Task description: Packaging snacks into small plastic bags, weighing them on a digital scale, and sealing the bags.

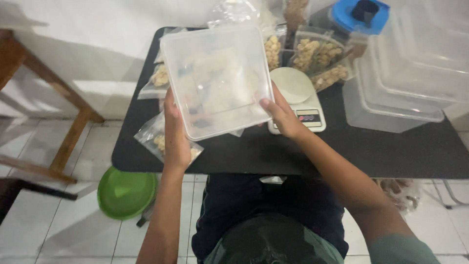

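Both hands are gripping a clear square plastic container (217, 80), lifting it above the black table (391, 151). Left hand (175, 129) is clasping the container's left edge near the lower corner, fingers tucked out of sight beneath it; right hand (282, 115) is pinching the lower right corner, thumb on top. Between the hands the tub is sitting tilted, its thin translucent walls showing the snack bags (156, 142) lying below the left hand. It is probably light and slightly flexible, and its smooth plastic may be slippery, so the stiff rim and corners are looking like the safest holds. Just beyond the right hand a small white kitchen scale (298, 95) is resting; farther right, empty tubs (405, 93) are standing stacked.
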